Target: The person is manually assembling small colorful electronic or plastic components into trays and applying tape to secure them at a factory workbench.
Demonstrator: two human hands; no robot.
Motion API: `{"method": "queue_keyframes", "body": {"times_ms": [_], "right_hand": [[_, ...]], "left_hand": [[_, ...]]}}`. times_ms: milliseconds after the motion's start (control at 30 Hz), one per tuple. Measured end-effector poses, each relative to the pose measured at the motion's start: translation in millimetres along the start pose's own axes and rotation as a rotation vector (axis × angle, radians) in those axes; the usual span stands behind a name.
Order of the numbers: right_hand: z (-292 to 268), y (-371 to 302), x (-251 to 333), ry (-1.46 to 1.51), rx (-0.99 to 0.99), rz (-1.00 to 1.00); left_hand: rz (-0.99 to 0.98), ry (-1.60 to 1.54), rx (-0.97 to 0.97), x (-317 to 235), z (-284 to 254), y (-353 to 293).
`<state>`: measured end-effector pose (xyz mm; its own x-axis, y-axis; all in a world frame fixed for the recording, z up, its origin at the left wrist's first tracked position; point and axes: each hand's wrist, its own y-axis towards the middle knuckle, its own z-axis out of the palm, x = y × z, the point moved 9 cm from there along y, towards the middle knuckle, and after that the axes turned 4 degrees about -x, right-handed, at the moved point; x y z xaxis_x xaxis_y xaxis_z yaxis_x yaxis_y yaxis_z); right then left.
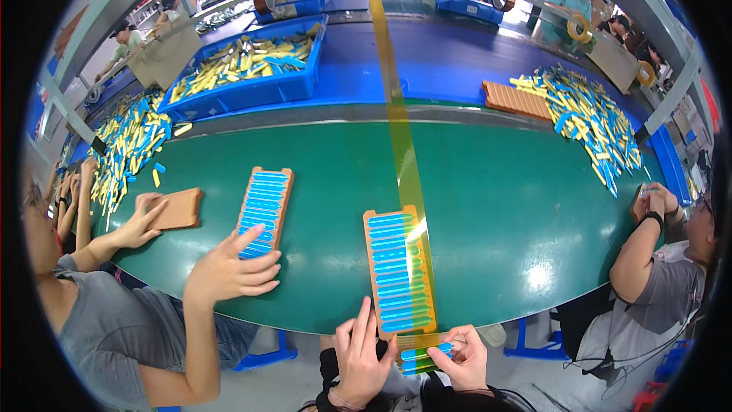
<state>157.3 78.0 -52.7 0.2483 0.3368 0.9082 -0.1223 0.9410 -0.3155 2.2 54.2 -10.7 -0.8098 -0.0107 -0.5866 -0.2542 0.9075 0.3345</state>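
Observation:
An orange grooved tray lies before me with blue strips in its slots. A band of amber tape comes down from above and covers the tray's right side. At the tray's near left corner is my left hand, fingers stretched upward, its thumb by the tape's near end. My right hand pinches the near end of the tape between thumb and fingers, just off the table edge. A few blue strips show at that end, with the right thumb lying over them.
At left, a co-worker's hand is over a second filled tray; another hand rests at an orange tray. Loose yellow and blue pieces and a blue bin lie beyond. At right are another heap and a co-worker.

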Motion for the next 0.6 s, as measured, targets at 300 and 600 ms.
{"method": "queue_keyframes", "body": {"times_ms": [300, 600], "right_hand": [[-8.5, -3.1, -7.8, -0.102, -0.060, 0.003], [-12.6, 3.3, -20.4, -0.108, -0.121, 0.090]], "left_hand": [[-0.010, -0.100, 0.181, -0.8, 4.2, -4.8], [-0.032, -0.076, 0.329, 4.2, 20.0, 1.1]]}}
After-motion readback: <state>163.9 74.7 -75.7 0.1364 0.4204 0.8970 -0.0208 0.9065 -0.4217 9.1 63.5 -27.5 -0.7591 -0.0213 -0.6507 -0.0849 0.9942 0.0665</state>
